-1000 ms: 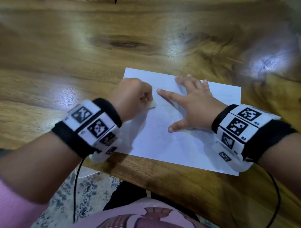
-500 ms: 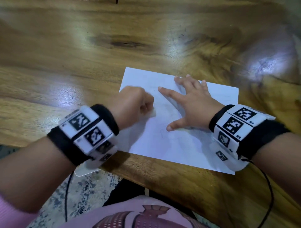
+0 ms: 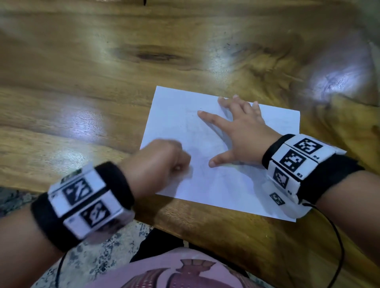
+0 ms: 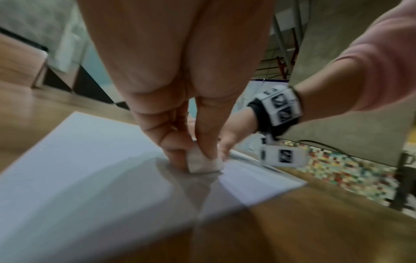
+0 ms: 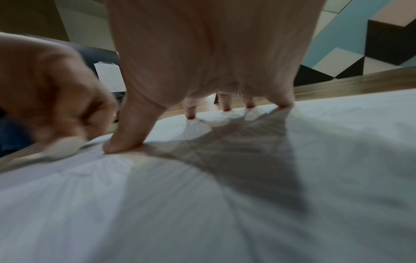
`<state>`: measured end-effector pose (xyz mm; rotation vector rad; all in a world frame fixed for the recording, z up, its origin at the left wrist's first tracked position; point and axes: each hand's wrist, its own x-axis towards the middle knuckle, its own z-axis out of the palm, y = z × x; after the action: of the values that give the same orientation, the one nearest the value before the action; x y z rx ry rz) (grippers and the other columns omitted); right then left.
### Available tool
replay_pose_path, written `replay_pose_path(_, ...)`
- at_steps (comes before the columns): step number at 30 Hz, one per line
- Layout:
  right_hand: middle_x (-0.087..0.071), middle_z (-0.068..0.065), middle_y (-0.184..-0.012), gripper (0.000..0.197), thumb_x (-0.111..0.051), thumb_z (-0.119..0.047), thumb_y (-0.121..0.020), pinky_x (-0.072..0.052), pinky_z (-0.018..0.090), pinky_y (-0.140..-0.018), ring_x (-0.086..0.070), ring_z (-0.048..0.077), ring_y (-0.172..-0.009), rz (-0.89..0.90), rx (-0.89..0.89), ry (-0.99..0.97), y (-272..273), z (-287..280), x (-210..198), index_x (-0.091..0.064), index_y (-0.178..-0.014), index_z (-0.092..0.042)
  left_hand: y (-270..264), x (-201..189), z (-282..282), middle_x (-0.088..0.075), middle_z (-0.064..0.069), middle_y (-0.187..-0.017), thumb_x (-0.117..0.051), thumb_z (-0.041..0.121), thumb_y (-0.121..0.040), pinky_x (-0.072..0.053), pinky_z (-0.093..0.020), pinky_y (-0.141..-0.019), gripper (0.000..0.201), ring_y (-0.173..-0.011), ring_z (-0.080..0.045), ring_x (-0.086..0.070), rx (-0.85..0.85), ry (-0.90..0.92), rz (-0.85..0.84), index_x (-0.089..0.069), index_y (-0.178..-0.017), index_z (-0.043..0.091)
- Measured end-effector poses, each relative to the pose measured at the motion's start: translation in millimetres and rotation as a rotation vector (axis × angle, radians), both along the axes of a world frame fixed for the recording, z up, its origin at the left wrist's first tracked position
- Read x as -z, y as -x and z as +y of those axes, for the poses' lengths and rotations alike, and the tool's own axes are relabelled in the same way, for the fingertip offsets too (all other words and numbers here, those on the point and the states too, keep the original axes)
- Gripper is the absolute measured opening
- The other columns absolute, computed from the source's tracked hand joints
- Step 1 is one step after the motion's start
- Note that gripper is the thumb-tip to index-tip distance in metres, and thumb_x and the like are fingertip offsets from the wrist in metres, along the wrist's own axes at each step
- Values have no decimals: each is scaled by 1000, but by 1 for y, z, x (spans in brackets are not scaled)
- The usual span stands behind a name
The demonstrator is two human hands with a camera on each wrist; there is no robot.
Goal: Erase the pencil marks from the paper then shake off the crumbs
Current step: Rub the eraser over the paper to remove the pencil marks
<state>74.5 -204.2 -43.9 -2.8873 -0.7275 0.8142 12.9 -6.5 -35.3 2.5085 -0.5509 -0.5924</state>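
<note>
A white sheet of paper (image 3: 207, 156) lies near the front edge of the wooden table (image 3: 102, 82), with faint pencil lines on it. My left hand (image 3: 164, 160) pinches a small white eraser (image 4: 203, 162) and presses it on the paper's near left part; the hand is blurred. In the right wrist view the eraser (image 5: 62, 146) shows beside my right thumb. My right hand (image 3: 236, 131) lies flat with spread fingers on the paper (image 5: 225, 204), holding it down.
The table's front edge (image 3: 236, 236) runs just below the paper. Beneath it are a patterned rug (image 3: 98, 259) and my lap in pink clothing (image 3: 174, 273). A dark small object (image 3: 144, 2) sits at the far edge of the table.
My left hand has slid with the eraser toward me, down the left part of the paper. My right hand has stayed spread on the sheet.
</note>
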Motion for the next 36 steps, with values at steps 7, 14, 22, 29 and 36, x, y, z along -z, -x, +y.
replay_pose_path(7,9,1,-156,108,-65,-72,-60,8,57,-114,16,28,-143,-5,0,-1,1,0,0,1,-143,-51,-49,-3,-5,-65,-10,-77,-65,11,-74,-30,-18,-54,3,-70,-23,-52,-144,-28,-110,-68,-74,10)
replay_pose_path(14,8,0,-156,108,-65,-72,-59,8,56,-114,16,26,-143,-1,8,-11,0,-1,1,1,-142,-52,-3,-1,-5,-53,-6,-66,-66,18,-78,-26,-23,-53,23,-62,-20,-50,-13,19,8,-57,-58,10)
replay_pose_path(22,9,1,-156,107,-65,-72,-61,7,57,-114,16,27,-143,-7,0,-6,1,-1,0,2,-143,-51,-42,-4,-6,-59,-5,-71,-65,11,-76,-33,-27,-59,3,-59,-18,-48,-203,-29,-119,-68,-77,9)
replay_pose_path(29,9,0,-156,108,-65,-72,-60,8,56,-114,16,27,-143,-7,4,-8,1,-1,1,1,-142,-52,3,-4,5,-49,-1,-65,-65,19,-79,-26,-14,-51,22,-56,-16,-46,7,-48,25,-56,-61,12)
replay_pose_path(36,10,-1,-156,107,-65,-72,-60,9,56,-114,18,27,-143,5,4,-11,0,-1,1,2,-142,-53,-52,-6,6,-67,-6,-73,-67,22,-78,-32,-22,-56,11,-69,-22,-58,-242,-36,-164,-68,-87,16)
